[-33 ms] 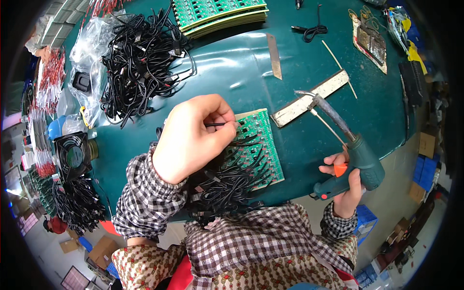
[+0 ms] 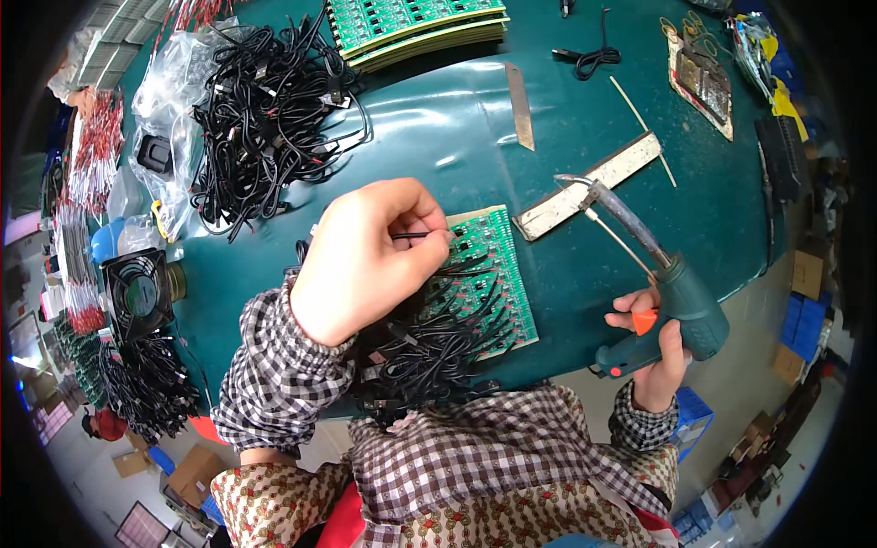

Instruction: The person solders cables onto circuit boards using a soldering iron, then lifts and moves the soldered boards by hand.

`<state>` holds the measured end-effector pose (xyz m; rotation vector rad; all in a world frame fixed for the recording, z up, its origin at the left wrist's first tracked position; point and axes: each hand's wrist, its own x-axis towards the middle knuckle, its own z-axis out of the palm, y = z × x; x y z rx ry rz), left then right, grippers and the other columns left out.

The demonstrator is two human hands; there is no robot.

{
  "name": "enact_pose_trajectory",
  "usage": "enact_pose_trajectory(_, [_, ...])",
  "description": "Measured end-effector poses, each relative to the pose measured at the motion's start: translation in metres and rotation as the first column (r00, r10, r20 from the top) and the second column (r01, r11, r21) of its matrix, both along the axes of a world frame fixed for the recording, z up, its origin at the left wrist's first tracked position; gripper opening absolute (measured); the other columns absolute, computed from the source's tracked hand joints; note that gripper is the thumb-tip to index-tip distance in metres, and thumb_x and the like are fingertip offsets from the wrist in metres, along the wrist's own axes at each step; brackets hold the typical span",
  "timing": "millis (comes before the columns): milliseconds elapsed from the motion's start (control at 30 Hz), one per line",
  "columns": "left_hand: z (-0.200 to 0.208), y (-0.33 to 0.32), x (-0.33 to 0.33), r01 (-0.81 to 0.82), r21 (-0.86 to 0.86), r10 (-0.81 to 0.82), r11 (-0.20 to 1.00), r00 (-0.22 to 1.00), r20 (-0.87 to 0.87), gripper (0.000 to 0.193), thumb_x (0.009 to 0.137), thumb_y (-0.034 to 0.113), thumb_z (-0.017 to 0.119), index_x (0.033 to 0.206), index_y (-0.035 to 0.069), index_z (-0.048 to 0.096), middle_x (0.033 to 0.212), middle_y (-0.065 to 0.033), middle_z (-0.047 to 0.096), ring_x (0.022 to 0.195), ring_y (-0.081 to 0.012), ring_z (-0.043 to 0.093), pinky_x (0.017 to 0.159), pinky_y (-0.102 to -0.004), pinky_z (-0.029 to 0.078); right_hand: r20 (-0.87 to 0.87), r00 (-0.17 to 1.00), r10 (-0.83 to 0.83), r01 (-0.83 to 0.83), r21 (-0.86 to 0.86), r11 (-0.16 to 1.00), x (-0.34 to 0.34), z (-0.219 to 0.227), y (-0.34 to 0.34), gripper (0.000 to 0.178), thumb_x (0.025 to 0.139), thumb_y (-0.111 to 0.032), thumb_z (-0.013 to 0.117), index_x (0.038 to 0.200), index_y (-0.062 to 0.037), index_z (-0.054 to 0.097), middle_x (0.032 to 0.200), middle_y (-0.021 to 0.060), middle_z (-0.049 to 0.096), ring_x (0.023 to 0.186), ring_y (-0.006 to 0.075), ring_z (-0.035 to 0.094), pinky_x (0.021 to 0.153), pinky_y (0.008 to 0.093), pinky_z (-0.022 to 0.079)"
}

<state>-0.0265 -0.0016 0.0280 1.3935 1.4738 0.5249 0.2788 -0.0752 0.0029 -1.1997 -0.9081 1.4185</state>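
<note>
My left hand (image 2: 370, 260) pinches a black cable (image 2: 410, 236) by its end over the upper left part of a green circuit board panel (image 2: 513, 274). Several black cables (image 2: 429, 361) lie bunched across the lower left of the panel, their ends spread over it. Part of the panel is hidden under my hand and these cables. Off to the right, my right hand (image 2: 656, 356) grips a dark green soldering gun (image 2: 692, 310) with an orange trigger. Its metal tip points up and left, above a whitish, stained bar (image 2: 594, 187) and apart from the panel.
A tangled heap of black cables (image 2: 274, 119) lies at the far left beside clear plastic bags (image 2: 174, 91). Stacked green circuit boards (image 2: 416, 32) stand at the back. A small black fan (image 2: 137, 294) is at the left edge. A flat metal strip (image 2: 520, 105) lies behind the panel.
</note>
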Motion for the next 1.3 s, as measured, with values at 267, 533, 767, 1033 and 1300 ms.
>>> enact_pose_trajectory(267, [-0.01, -0.002, 0.02, 0.074, 0.113, -0.061, 0.991, 0.991, -0.115, 0.009, 0.073, 0.007, 0.065, 0.075, 0.0, 0.059, 0.067, -0.0077, 0.057, 0.061, -0.0175, 0.054, 0.056, -0.0295, 0.045, 0.11, 0.988, 0.111, -0.121, 0.09, 0.988, 0.005, 0.007, 0.013, 0.048, 0.092, -0.027, 0.056, 0.121, 0.0103, 0.048, 0.096, 0.0177, 0.061, 0.092, 0.0299, 0.063, 0.075, 0.0392, 0.059])
enact_pose_trajectory(533, [-0.027, -0.001, 0.025, 0.124, 0.251, -0.05, 0.96, 0.958, -0.281, 0.008, 0.072, 0.009, 0.061, 0.071, 0.002, 0.056, 0.07, -0.0152, 0.059, 0.067, -0.033, 0.061, 0.06, -0.0402, 0.049, 0.134, 0.985, 0.105, -0.106, 0.002, 0.994, -0.001, 0.005, 0.002, 0.05, 0.093, -0.028, 0.054, 0.122, 0.0119, 0.047, 0.092, 0.0183, 0.06, 0.089, 0.0274, 0.063, 0.071, 0.0365, 0.06])
enact_pose_trajectory(767, [-0.026, -0.001, 0.026, 0.096, 0.178, -0.053, 0.979, 0.971, -0.234, 0.009, 0.072, 0.01, 0.061, 0.071, 0.003, 0.056, 0.071, -0.0148, 0.06, 0.067, -0.0324, 0.061, 0.061, -0.0398, 0.049, 0.124, 0.986, 0.115, -0.111, -0.039, 0.993, -0.002, 0.008, -0.005, 0.049, 0.093, -0.029, 0.055, 0.118, 0.0119, 0.048, 0.092, 0.0176, 0.06, 0.088, 0.027, 0.063, 0.07, 0.0357, 0.06])
enact_pose_trajectory(1033, [0.004, -0.007, 0.015, 0.052, 0.09, -0.043, 0.995, 0.993, -0.106, 0.006, 0.073, 0.001, 0.064, 0.075, 0.0, 0.058, 0.066, -0.0048, 0.055, 0.058, -0.0103, 0.054, 0.054, -0.025, 0.044, 0.134, 0.988, 0.074, -0.075, 0.002, 0.997, 0.001, 0.012, 0.0, 0.049, 0.093, -0.03, 0.055, 0.118, 0.0113, 0.049, 0.093, 0.0172, 0.06, 0.088, 0.0269, 0.063, 0.07, 0.0359, 0.06])
enact_pose_trajectory(1300, [-0.026, 0.002, 0.024, 0.149, 0.153, -0.13, 0.977, 0.983, -0.13, 0.008, 0.073, 0.004, 0.063, 0.077, -0.002, 0.058, 0.067, -0.0095, 0.057, 0.059, -0.017, 0.055, 0.057, -0.0284, 0.045, 0.148, 0.976, 0.159, -0.164, 0.021, 0.986, -0.002, 0.01, 0.007, 0.053, 0.092, -0.03, 0.056, 0.122, 0.0128, 0.046, 0.093, 0.0182, 0.061, 0.087, 0.0269, 0.064, 0.07, 0.0361, 0.059])
